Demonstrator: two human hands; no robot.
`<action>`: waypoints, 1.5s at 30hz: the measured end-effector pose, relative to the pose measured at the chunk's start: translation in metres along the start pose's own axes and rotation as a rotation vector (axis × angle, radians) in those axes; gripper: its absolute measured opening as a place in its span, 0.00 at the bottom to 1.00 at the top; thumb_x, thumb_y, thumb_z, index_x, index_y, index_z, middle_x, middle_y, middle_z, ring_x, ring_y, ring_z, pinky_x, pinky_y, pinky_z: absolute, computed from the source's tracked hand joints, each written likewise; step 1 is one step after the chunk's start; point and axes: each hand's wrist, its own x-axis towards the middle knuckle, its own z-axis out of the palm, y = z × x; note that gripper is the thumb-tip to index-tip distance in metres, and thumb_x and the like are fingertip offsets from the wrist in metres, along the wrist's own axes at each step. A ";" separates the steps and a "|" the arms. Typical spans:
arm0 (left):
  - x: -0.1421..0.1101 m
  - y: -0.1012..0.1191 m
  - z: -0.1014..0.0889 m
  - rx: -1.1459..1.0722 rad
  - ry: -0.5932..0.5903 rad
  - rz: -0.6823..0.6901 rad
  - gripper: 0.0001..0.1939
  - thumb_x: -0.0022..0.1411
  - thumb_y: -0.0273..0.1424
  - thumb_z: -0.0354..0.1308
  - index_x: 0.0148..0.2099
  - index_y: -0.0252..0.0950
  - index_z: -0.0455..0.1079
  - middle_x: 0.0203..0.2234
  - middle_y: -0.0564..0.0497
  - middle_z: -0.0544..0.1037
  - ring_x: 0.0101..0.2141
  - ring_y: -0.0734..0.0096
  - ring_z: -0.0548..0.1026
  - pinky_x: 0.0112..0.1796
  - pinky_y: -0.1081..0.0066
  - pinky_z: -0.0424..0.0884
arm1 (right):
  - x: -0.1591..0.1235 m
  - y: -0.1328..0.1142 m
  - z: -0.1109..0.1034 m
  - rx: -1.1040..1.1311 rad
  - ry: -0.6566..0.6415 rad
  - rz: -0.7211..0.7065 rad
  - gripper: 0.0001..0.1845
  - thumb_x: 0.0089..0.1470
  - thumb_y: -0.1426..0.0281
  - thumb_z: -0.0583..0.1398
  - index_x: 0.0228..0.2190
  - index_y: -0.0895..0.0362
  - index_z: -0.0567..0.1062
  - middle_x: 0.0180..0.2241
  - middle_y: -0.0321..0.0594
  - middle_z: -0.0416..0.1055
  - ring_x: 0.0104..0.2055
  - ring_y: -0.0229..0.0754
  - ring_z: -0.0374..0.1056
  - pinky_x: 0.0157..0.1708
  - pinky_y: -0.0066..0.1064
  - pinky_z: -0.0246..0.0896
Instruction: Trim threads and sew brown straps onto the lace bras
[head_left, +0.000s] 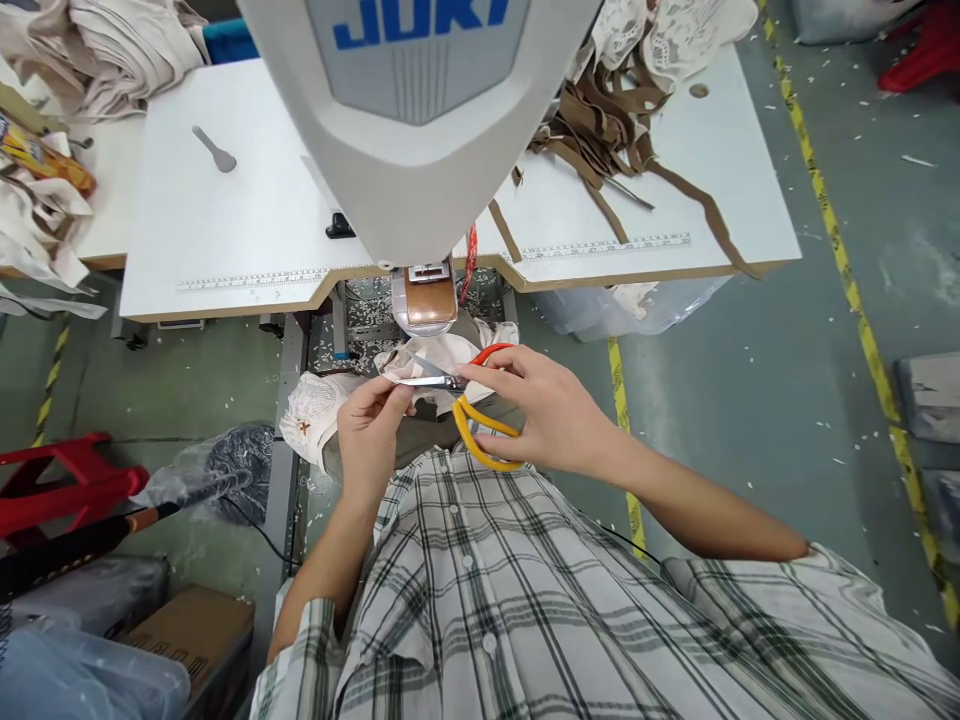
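Observation:
My right hand has its fingers in the handles of a pair of scissors, one handle red and one yellow. The scissors' blades are spread and point left, towards my left hand. With thumb and fingers pinched, that hand holds the edge of a piece of white fabric at the blade tips. The fabric hangs over my lap, below the sewing machine's small work bed. More white lacy fabric is draped to the left of my left hand.
A JUKI sewing machine head rises over the white table. Brown strips lie on its right side, one hanging past the front edge. A plastic bin sits beneath. At lower left are a red stool and a cardboard box.

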 end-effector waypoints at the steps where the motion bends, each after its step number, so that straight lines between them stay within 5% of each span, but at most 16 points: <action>1: 0.000 -0.001 0.000 0.010 0.006 0.017 0.10 0.57 0.33 0.69 0.42 0.40 0.82 0.29 0.52 0.80 0.26 0.78 0.72 0.30 0.76 0.70 | 0.001 0.001 0.001 0.004 0.017 0.011 0.32 0.51 0.64 0.66 0.58 0.51 0.71 0.45 0.44 0.72 0.46 0.48 0.70 0.41 0.39 0.68; 10: 0.002 -0.016 0.006 0.051 0.008 0.156 0.07 0.57 0.33 0.69 0.40 0.42 0.82 0.32 0.52 0.81 0.30 0.75 0.73 0.32 0.76 0.69 | 0.011 0.006 0.021 0.086 0.162 0.072 0.27 0.49 0.66 0.67 0.52 0.53 0.78 0.42 0.43 0.73 0.43 0.45 0.72 0.39 0.37 0.68; 38: -0.007 -0.022 0.008 -0.101 0.071 -0.080 0.10 0.51 0.35 0.73 0.36 0.39 0.80 0.29 0.54 0.80 0.25 0.80 0.69 0.26 0.79 0.65 | 0.006 0.003 0.032 0.179 0.144 0.165 0.27 0.46 0.66 0.68 0.51 0.49 0.79 0.42 0.41 0.72 0.44 0.46 0.72 0.42 0.38 0.69; 45: -0.003 -0.015 0.003 -0.132 0.105 -0.174 0.12 0.51 0.36 0.73 0.35 0.37 0.78 0.29 0.51 0.81 0.23 0.79 0.70 0.21 0.80 0.61 | -0.004 0.008 0.020 0.237 0.195 0.270 0.24 0.49 0.66 0.67 0.50 0.47 0.79 0.42 0.41 0.73 0.40 0.44 0.71 0.38 0.37 0.69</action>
